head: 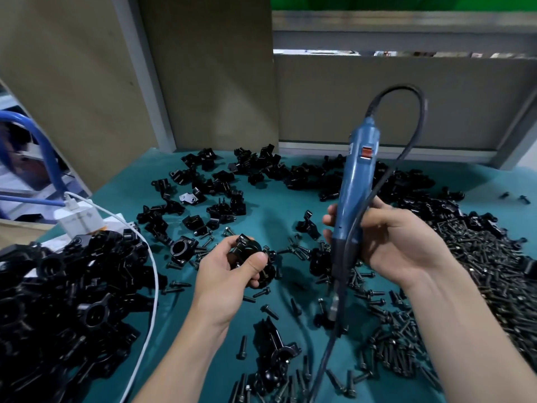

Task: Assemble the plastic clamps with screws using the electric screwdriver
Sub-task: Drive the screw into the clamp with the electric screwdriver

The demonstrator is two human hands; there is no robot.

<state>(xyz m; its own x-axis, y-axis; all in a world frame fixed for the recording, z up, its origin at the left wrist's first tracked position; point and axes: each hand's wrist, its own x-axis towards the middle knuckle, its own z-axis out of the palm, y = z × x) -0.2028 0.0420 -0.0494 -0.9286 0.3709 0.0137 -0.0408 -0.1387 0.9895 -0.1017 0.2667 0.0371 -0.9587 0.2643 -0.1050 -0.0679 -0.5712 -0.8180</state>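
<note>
left hand (232,267) gripped clamp (247,248); right hand (390,239) clasped screwdriver (355,187); assembled pile (72,301) apparently large; many halves (220,181), screws (479,271) unused.

Left hand (232,266) grips a black clamp (247,251) left of the blue electric screwdriver (353,196) — held upright by the right hand (389,237); loose screws (479,257) lie right of it.

A teal counter (261,212) backed by tan panels (203,68), with a white plug block (81,219) at its left edge, a white cable (157,274) curving forward, and blue tubing (48,155) behind.
</note>
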